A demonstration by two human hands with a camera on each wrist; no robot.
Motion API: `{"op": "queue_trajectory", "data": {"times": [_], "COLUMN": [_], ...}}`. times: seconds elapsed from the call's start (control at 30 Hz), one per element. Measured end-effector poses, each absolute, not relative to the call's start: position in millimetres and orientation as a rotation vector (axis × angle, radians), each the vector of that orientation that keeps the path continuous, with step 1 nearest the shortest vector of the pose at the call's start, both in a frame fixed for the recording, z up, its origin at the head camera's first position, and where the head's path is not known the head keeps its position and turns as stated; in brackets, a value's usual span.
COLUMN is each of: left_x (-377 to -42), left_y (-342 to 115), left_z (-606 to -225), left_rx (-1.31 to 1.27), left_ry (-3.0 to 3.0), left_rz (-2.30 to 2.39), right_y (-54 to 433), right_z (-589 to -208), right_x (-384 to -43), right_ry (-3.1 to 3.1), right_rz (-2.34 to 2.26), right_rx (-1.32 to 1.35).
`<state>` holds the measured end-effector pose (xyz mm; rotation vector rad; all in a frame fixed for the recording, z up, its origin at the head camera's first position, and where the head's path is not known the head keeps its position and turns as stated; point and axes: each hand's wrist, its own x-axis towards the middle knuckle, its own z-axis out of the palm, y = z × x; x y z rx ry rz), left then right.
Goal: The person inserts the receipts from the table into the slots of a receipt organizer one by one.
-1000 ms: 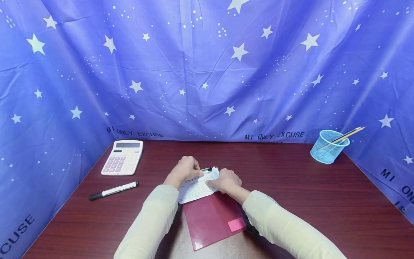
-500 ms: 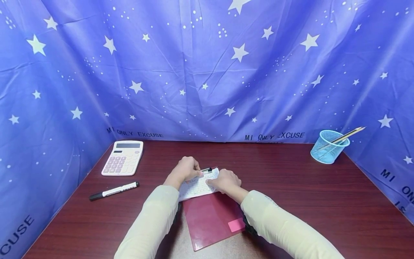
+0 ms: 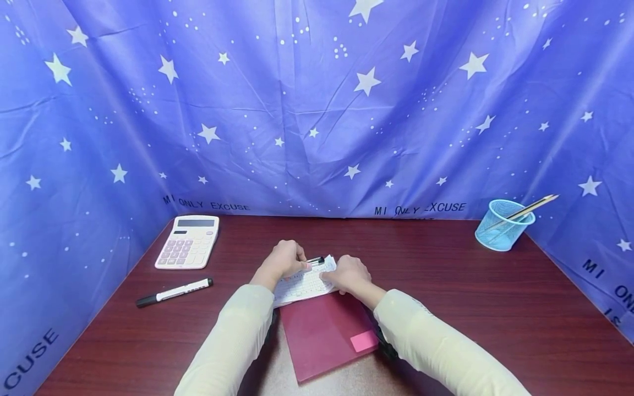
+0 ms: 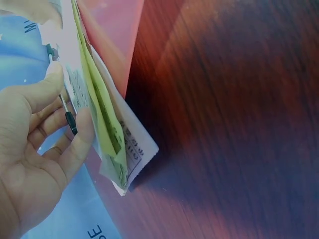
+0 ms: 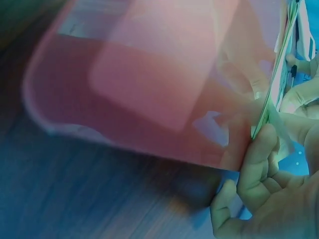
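Observation:
A dark red, see-through folder (image 3: 322,330) with a pink label lies in front of the person, its far end under a small sheaf of printed slips (image 3: 301,290). My left hand (image 3: 286,258) pinches a thin metal clip lever (image 4: 65,105) with black ends at the top of the slips. In the left wrist view, white and yellow sheets (image 4: 102,114) fan apart at their left edge. My right hand (image 3: 349,273) grips the right side of the slips, thumb on top. The right wrist view shows its fingertips (image 5: 264,137) at the sheets' edge, beside the folder (image 5: 149,89).
A calculator (image 3: 188,242) sits at the back left, with a black-and-white marker (image 3: 175,291) in front of it. At the back right stands a blue mesh pen cup (image 3: 502,228) holding pencils (image 3: 537,203). A star-printed curtain (image 3: 317,110) hangs behind the table (image 3: 446,286).
My right hand has shifted slightly right along the slips' edge. The slips sit a little flatter than a second ago. My left hand stays at the clip.

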<state>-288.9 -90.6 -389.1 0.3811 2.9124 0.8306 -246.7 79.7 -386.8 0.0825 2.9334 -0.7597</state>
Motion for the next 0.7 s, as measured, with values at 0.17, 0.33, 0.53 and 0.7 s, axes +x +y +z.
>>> {"op": "queue_trajectory", "data": {"times": [0.17,0.33,0.53,0.7], "left_x": [-289.0,-288.9,-289.1,-289.5], "left_y": [-90.3,-90.6,-90.9,-90.6], "left_z": [-389.5,-388.3,-388.4,-388.8], "left_rx": [0.394,0.403,0.418,0.424], "left_ry": [2.923,2.928,2.942,2.941], "left_rz": [0.820,0.797,0.778,0.779], "right_y": [80.7,82.1,83.0,83.8], "right_z": [-389.7,-390.7,-392.0,-391.3], "right_x": [-248.9,-251.5,-253.7,-253.8], "right_ry": [2.980,3.022,3.054,3.042], "right_rz": [-0.747,-0.718,-0.710,-0.714], "right_rx": [0.075,0.065,0.083,0.111]}}
